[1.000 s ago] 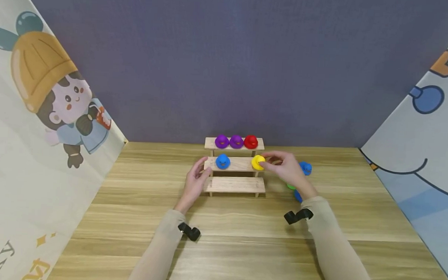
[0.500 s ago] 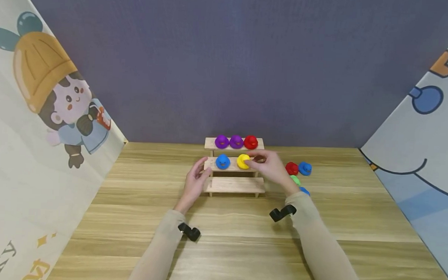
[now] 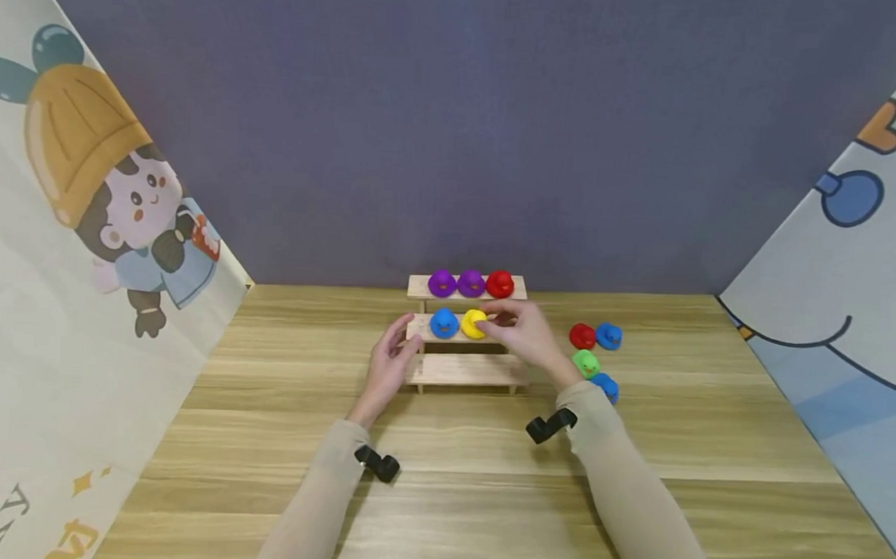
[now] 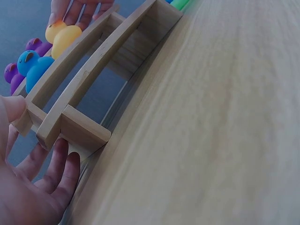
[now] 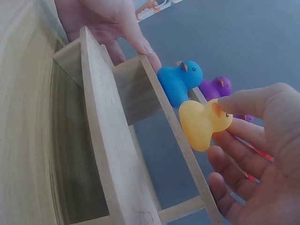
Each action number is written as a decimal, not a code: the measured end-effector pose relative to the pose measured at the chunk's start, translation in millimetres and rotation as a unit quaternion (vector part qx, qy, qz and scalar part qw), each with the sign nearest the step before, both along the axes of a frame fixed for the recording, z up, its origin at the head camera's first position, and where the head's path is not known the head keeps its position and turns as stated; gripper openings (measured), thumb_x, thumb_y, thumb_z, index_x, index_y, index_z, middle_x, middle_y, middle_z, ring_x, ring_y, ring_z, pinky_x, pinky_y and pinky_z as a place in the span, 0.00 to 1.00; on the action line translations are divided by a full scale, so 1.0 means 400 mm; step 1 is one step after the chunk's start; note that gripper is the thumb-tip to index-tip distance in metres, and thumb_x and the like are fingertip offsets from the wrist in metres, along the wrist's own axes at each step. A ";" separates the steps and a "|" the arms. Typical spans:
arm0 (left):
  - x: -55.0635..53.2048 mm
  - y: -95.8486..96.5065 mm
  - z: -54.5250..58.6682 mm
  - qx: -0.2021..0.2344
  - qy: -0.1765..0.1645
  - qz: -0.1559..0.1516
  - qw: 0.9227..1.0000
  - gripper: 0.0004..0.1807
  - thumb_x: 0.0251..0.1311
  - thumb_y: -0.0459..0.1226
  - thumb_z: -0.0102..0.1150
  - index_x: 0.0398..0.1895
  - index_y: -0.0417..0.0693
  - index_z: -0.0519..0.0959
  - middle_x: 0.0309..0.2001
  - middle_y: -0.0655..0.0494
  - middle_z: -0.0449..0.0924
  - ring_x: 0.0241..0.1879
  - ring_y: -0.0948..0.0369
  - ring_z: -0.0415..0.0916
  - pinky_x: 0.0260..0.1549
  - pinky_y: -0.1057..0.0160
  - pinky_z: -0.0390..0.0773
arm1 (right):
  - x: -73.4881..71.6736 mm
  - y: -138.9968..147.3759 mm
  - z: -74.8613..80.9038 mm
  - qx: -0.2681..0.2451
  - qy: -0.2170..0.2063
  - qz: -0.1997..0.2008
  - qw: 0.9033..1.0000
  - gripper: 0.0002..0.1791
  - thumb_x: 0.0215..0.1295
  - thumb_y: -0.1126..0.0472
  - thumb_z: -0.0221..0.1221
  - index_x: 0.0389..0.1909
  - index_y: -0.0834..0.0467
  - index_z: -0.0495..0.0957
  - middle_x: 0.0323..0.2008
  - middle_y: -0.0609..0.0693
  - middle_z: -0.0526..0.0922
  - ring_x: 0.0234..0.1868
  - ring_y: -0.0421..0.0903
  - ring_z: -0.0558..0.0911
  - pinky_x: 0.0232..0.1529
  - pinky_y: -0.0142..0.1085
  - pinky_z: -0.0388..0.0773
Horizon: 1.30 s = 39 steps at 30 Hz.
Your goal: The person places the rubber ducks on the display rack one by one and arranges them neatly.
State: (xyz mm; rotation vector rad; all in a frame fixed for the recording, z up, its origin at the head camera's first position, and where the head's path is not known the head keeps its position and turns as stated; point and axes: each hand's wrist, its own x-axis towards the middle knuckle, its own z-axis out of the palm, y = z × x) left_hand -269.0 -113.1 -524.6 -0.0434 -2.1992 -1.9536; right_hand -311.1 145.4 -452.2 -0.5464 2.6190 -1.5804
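My right hand (image 3: 524, 333) pinches a yellow rubber duck (image 3: 474, 323) between thumb and fingers, on the middle tier of a small three-tier wooden stand (image 3: 470, 370). Close to the duck's left is a blue rubber duck (image 3: 444, 323) on the same tier. At the stand's left end my left hand (image 3: 390, 364) holds the middle tier's corner, with its thumb on the edge and its other fingers around the end, as the left wrist view shows. Along the top tier sit two purple ducks (image 3: 442, 283) and a red duck (image 3: 500, 284). The bottom tier bears nothing.
Right of the stand, a loose red duck (image 3: 583, 336), a green duck (image 3: 585, 364) and two blue ducks (image 3: 608, 336) lie on the wood-grain table (image 3: 438, 512). A dark blue-grey panel (image 3: 454, 130) rises behind, and printed panels flank the table.
My right hand has moved left along the middle tier, bringing the yellow duck close beside the blue one. The loose ducks at right have come into fuller view. My left hand stays put.
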 end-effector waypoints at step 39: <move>-0.006 -0.008 -0.006 0.001 0.000 -0.007 1.000 0.30 0.77 0.38 0.61 0.78 0.44 0.69 0.79 0.45 0.68 0.78 0.44 0.67 0.77 0.42 0.67 | 0.024 0.046 -0.005 -0.010 0.029 -0.006 1.000 0.18 0.72 0.52 0.69 0.56 0.57 0.87 0.56 0.54 0.89 0.50 0.53 0.87 0.55 0.47 0.86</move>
